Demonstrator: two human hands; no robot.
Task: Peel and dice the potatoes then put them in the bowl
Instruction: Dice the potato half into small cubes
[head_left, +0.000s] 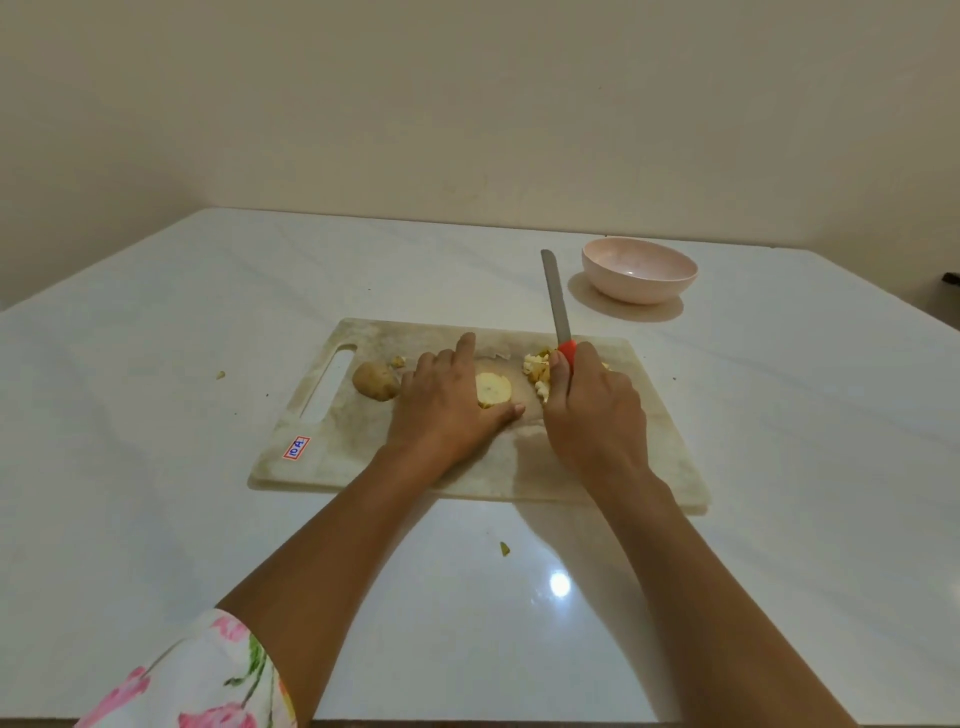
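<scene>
A pale cutting board (363, 457) lies on the white table. My left hand (447, 405) rests on the board and holds a peeled potato piece (493, 389) between thumb and fingers. My right hand (592, 410) grips a knife (556, 301) by its red handle, blade pointing up and away. A small heap of diced potato (537, 371) lies just left of the knife hand. An unpeeled brown potato (375, 380) sits on the board beside the handle slot. The pink bowl (639, 270) stands beyond the board, to the right, with nothing visible in it.
Small scraps of peel lie on the table at the left (221, 374) and in front of the board (504, 548). A red and blue sticker (296, 448) marks the board's near left corner. A wall (467, 104) rises behind the table's far edge.
</scene>
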